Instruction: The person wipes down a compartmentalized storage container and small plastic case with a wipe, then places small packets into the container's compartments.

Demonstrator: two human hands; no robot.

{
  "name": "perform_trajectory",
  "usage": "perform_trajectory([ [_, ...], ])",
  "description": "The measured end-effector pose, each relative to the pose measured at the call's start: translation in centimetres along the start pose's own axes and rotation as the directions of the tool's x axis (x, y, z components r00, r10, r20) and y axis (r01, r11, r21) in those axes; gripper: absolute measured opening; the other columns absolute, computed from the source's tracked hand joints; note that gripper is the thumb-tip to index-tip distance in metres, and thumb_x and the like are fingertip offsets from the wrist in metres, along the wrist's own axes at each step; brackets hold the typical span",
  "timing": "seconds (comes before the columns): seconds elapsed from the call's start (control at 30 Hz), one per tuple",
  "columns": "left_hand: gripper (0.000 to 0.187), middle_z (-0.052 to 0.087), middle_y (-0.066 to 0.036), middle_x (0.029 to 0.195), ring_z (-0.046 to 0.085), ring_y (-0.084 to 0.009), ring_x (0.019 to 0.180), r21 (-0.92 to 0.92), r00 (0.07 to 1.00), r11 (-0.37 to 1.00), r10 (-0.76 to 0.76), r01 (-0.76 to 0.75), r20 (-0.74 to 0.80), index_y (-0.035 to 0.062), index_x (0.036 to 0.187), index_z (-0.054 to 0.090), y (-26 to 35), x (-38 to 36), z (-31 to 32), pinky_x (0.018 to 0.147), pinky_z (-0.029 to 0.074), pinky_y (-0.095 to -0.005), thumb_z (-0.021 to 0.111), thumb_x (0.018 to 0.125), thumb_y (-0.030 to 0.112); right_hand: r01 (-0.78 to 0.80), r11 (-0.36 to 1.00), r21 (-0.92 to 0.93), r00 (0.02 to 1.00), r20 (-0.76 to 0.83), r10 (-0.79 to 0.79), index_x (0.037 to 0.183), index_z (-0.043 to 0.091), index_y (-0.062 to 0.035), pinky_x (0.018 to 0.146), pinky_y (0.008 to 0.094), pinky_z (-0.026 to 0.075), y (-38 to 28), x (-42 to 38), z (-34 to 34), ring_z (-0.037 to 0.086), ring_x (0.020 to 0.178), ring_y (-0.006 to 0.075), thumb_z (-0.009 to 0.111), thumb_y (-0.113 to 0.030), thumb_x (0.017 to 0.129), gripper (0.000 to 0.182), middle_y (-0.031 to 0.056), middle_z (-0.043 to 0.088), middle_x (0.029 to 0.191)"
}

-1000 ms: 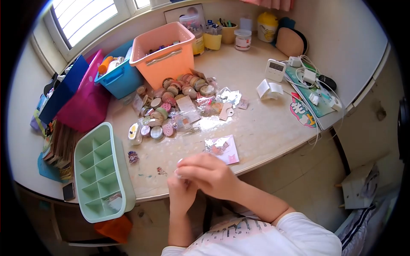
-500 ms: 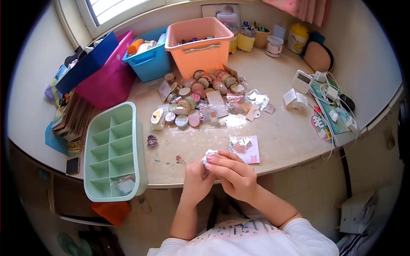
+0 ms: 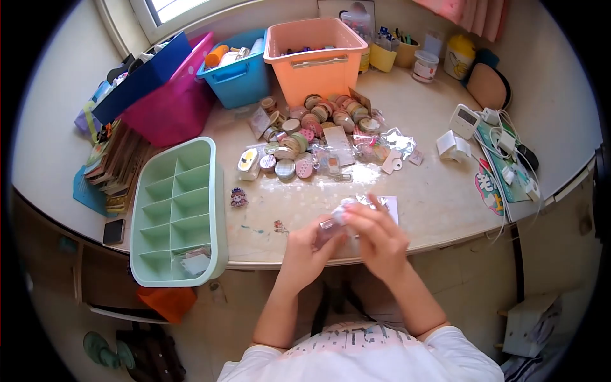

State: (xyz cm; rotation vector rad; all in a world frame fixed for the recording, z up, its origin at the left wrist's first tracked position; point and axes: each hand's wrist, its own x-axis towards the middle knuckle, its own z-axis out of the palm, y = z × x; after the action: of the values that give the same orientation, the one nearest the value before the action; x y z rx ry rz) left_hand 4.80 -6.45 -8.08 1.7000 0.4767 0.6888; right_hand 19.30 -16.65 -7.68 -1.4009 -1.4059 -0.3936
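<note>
My left hand (image 3: 304, 249) and my right hand (image 3: 377, 234) meet over the table's front edge. Between their fingertips they pinch a small clear packet (image 3: 332, 221) with something pale inside. Under my right hand lies a pink-edged sticker card (image 3: 390, 205), mostly hidden. A pile of washi tape rolls (image 3: 310, 130) and clear sticker packets (image 3: 382, 142) covers the middle of the table beyond my hands. To my left stands a mint green divided organizer (image 3: 177, 210) with a small item in its nearest compartment.
At the back stand an orange bin (image 3: 317, 58), a blue bin (image 3: 236, 73) and a magenta bag (image 3: 170, 105). Books (image 3: 113, 170) are stacked at the left. A white timer (image 3: 464, 120), cables and chargers (image 3: 509, 148) lie at the right. Two small stickers (image 3: 239, 197) lie near the organizer.
My view has shifted left and down. Both hands moved forward from below the table edge to above it, and the small packet now shows between my fingertips.
</note>
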Motion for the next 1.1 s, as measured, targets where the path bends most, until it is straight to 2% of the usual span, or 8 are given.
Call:
perform_trajectory([
  [0.17,0.031,0.078,-0.011,0.104,0.071,-0.0090,0.095,0.036,0.999,0.999,-0.010,0.008,0.050,-0.0022,0.127,0.069,1.0,0.2,0.1,0.081,0.058,-0.0282,0.074,0.098,0.007,-0.279,0.955,0.105,0.951,-0.112,0.290,0.114,0.074,-0.0047,0.112,0.0483,0.054,1.9,0.2,-2.9,0.075,0.105,0.0272,0.065,0.009,0.092,0.028,0.0120,0.077,0.109],
  [0.33,0.033,0.079,-0.013,0.107,0.075,-0.0141,0.099,0.062,0.998,0.997,-0.040,0.037,0.047,-0.0032,0.129,0.068,0.5,0.1,-0.3,0.086,0.059,-0.0299,0.074,0.099,0.007,-0.150,0.975,0.161,0.988,0.057,0.143,0.117,0.076,-0.0074,0.097,0.0383,0.061,-0.7,0.4,-0.5,0.077,0.102,0.0293,0.069,0.010,0.090,0.033,0.0116,0.078,0.112],
  [0.5,0.035,0.079,-0.014,0.107,0.075,-0.0149,0.099,0.041,0.998,0.999,-0.012,0.010,0.064,-0.0044,0.130,0.067,0.1,0.4,-0.1,0.086,0.060,-0.0308,0.075,0.098,0.008,-0.300,0.903,0.308,0.952,0.043,0.302,0.116,0.077,-0.0074,0.082,0.0329,0.063,1.0,-1.0,-1.0,0.078,0.100,0.0237,0.073,0.005,0.092,0.027,0.0111,0.079,0.116],
  [0.63,0.034,0.079,-0.013,0.108,0.075,-0.0141,0.100,0.017,0.998,1.000,-0.022,0.021,0.052,-0.0042,0.130,0.067,0.7,0.2,0.1,0.086,0.060,-0.0308,0.075,0.099,0.008,-0.606,0.750,0.263,0.791,0.103,0.603,0.115,0.077,-0.0062,0.084,0.0284,0.060,-0.6,-0.3,-1.9,0.076,0.105,0.0186,0.073,0.005,0.094,0.024,0.0109,0.079,0.117],
  [0.9,0.032,0.075,-0.013,0.118,0.071,-0.0145,0.108,-0.247,0.990,0.968,0.010,-0.044,-0.137,-0.0052,0.130,0.067,-1.1,0.1,0.9,0.094,0.057,-0.0299,0.073,0.100,0.004,-0.521,0.765,0.380,0.846,0.111,0.521,0.114,0.075,-0.0014,0.094,0.0286,0.055,0.2,-3.4,-1.0,0.072,0.114,0.0191,0.068,0.012,0.094,0.026,0.0156,0.078,0.120],
  [1.0,0.030,0.071,-0.017,0.133,0.069,-0.0224,0.124,-0.568,0.966,0.812,-0.019,-0.135,-0.256,-0.0037,0.133,0.063,-0.9,0.0,1.2,0.114,0.051,-0.0429,0.065,0.106,0.009,-0.502,0.736,0.454,0.823,-0.012,0.568,0.117,0.074,-0.0011,0.094,0.0292,0.056,-1.2,-2.4,-1.5,0.072,0.114,0.0193,0.067,0.013,0.094,0.028,0.0155,0.077,0.125],
  [1.07,0.031,0.068,-0.016,0.139,0.066,-0.0239,0.130,-1.000,0.965,0.019,-0.261,-0.002,-0.007,0.0011,0.133,0.063,-0.3,-0.4,1.5,0.121,0.044,-0.0531,0.059,0.110,0.021,-0.409,0.796,0.445,0.866,-0.087,0.493,0.119,0.073,-0.0015,0.095,0.0307,0.057,-1.9,-1.3,-1.4,0.072,0.116,0.0219,0.067,0.013,0.094,0.030,0.0160,0.076,0.127],
  [1.1,0.039,0.068,-0.013,0.140,0.062,-0.0244,0.135,-0.990,0.942,-0.124,-0.322,0.063,0.101,0.0032,0.137,0.061,-0.3,-0.3,1.8,0.123,0.040,-0.0583,0.053,0.112,0.033,-0.311,0.849,0.426,0.897,-0.163,0.411,0.121,0.073,-0.0019,0.097,0.0321,0.057,-2.2,-0.7,-1.3,0.072,0.118,0.0245,0.067,0.013,0.093,0.032,0.0164,0.075,0.128],
])
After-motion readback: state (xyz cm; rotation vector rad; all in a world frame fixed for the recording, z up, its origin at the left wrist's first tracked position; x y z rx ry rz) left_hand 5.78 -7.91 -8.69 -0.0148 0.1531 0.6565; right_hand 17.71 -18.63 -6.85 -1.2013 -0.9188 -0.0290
